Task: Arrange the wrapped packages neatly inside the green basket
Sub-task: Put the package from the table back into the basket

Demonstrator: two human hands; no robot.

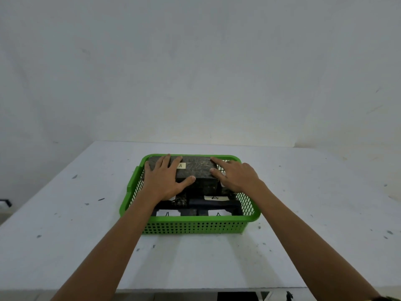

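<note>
A green perforated basket (195,224) stands in the middle of the white table. Inside it lie several dark wrapped packages with white "A" labels. The largest dark package (196,168) sits on top at the basket's far side. My left hand (163,181) lies flat on its left half with the thumb against its front face. My right hand (236,175) touches its right end with spread fingers. Lower packages (213,202) show near the front wall, partly hidden by my arms.
The white table (303,246) carries small dark specks and ends at a near edge at the bottom of the view. A pale wall rises behind it. A dark object (5,202) sits off the table at the far left.
</note>
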